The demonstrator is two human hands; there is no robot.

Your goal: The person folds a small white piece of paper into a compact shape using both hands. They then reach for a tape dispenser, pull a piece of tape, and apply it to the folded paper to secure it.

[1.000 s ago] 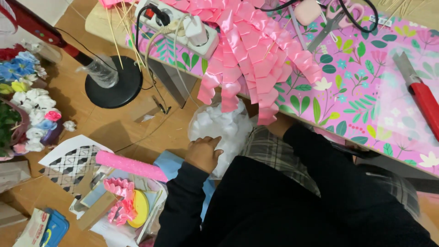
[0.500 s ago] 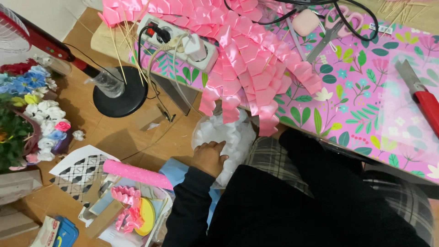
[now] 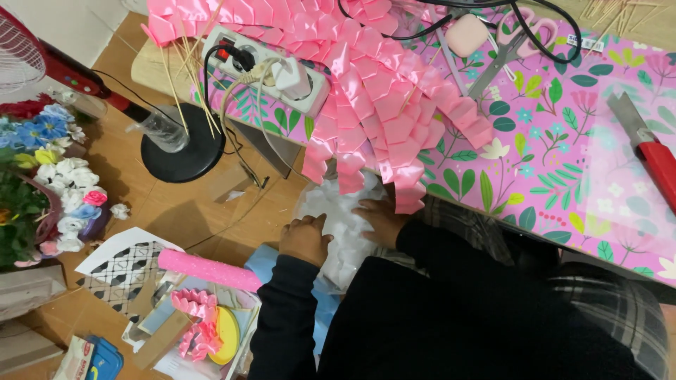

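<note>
Left hand: my left hand (image 3: 304, 239) is curled, knuckles up, pressing on the left part of a crumpled white plastic bag (image 3: 345, 229); I cannot tell if the fingers pinch it.
Right hand: my right hand (image 3: 380, 219) lies on the same bag's upper right part, fingers bent onto the plastic, just beneath the hanging ribbon ends.
White bag: it sits below the near edge of the bench, on my lap side, between both hands, over a pale blue sheet (image 3: 264, 259).
Ribbon: a heap of glossy pink ribbon (image 3: 373, 91) covers the bench's far left part and spills over the near edge, its tips touching the bag.
Bench: the bench (image 3: 563, 155) wears pink wrapping paper printed with leaves and flowers.
On the bench: a white power strip (image 3: 264, 67) with plugs near the left edge; pink-handled scissors (image 3: 510, 42) and a small pink rounded case (image 3: 468, 34) by the far edge; a red-handled cutter (image 3: 651, 151) at the right edge.
Label: a small white strip label (image 3: 584, 43) lies just right of the scissors; its print is too small to make out.
Floor, left: a black round stand base (image 3: 182, 149), artificial flowers (image 3: 53, 169), a sheet with a black-and-white diamond pattern (image 3: 116, 264), and a pink glitter roll (image 3: 208, 269).
Packages: a blue and white packet (image 3: 91, 359) lies at the lower left corner of the floor.
</note>
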